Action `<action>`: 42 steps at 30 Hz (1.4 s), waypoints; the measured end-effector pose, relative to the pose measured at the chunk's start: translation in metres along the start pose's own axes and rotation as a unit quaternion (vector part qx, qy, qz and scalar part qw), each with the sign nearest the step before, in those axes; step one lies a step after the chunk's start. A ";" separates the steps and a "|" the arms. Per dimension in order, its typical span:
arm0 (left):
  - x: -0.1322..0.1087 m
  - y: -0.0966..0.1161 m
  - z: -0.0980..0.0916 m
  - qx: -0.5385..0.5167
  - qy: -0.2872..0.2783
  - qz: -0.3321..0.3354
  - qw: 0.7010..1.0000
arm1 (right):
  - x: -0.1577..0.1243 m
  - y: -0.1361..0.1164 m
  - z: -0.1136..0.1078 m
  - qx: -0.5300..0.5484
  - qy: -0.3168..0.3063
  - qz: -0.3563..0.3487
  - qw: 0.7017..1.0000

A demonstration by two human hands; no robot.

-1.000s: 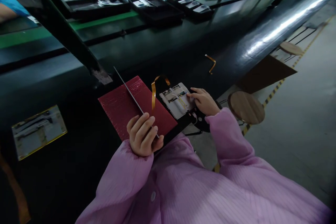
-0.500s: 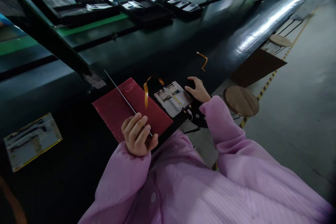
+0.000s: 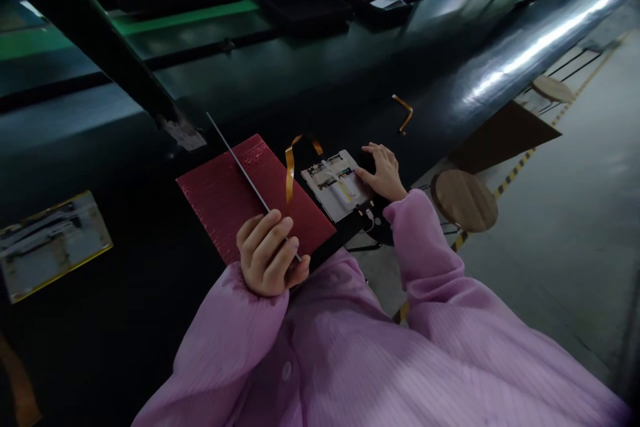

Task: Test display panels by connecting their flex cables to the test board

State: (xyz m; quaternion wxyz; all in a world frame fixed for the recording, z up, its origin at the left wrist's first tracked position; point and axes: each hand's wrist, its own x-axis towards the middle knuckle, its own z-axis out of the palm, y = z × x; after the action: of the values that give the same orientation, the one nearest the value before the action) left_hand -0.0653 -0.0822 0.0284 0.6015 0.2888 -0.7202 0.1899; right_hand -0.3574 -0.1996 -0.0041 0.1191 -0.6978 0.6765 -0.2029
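My left hand is closed around a thin grey rod, whose long end slants up and away over a red bubble-wrap pouch. To the right of the pouch lies a small flat electronic device with its inner boards exposed and a yellow strip across it. An orange flex cable arches up between pouch and device. My right hand is at the device's right edge, fingers apart, with the thumb at that edge; whether it presses there I cannot tell.
Another flex cable lies farther back on the dark bench. A flat, yellow-edged panel is at the left. Black trays stand across the bench, behind a slanted post. A wooden stool is at the right.
The camera view has tilted down and shifted slightly. My right thumb has come closer to the device's edge. My left hand keeps the rod in much the same pose.
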 end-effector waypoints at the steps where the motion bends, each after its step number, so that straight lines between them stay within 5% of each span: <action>1: -0.001 0.000 0.000 -0.001 0.000 -0.001 1.000 | 0.000 0.000 0.000 -0.003 -0.002 -0.001 1.000; 42: 0.007 0.010 -0.002 0.021 -0.015 -0.007 1.000 | 0.005 0.019 0.015 -0.034 0.052 -0.045 0.997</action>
State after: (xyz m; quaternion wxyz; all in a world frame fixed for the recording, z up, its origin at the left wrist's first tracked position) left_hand -0.0708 -0.0743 0.0364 0.5856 0.3089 -0.7232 0.1967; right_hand -0.3671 -0.2072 -0.0254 0.0512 -0.7200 0.6558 -0.2210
